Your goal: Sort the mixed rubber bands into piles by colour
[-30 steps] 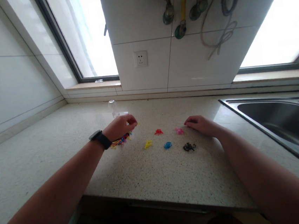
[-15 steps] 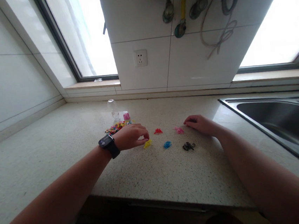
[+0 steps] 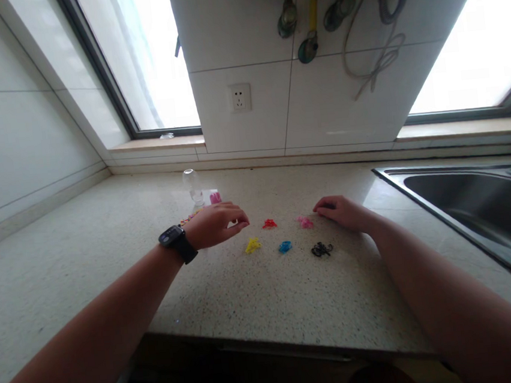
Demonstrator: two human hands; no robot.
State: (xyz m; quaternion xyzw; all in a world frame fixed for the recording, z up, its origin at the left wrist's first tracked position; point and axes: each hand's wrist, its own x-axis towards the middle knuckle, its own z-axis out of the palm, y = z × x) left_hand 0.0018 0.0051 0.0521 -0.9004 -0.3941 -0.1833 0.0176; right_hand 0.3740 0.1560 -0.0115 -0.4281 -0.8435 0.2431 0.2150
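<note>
My left hand (image 3: 223,223), with a dark watch (image 3: 178,243) on its wrist, hovers up and left of a small yellow pile of what look like tiny rubber bands (image 3: 252,245). Its fingers curve loosely and the thumb lies near the index fingertip; nothing shows between them. Behind it, a mixed multicoloured pile (image 3: 189,218) is mostly hidden. My right hand (image 3: 341,212) rests on the counter, fingers loosely bent and empty, beside a pink pile (image 3: 305,222). Separate red (image 3: 269,224), blue (image 3: 285,246) and black (image 3: 322,249) piles lie between and in front of the hands.
A clear container (image 3: 193,186) stands behind the mixed pile, beside a pink cap-like piece (image 3: 215,197). The speckled counter (image 3: 248,300) ends at a front edge near me. At the right is a steel sink (image 3: 389,174). Hoses (image 3: 315,5) hang on the tiled wall.
My left hand has drawn back from the yellow pile, up and to the left, and now covers most of the mixed pile. My right hand stays in place.
</note>
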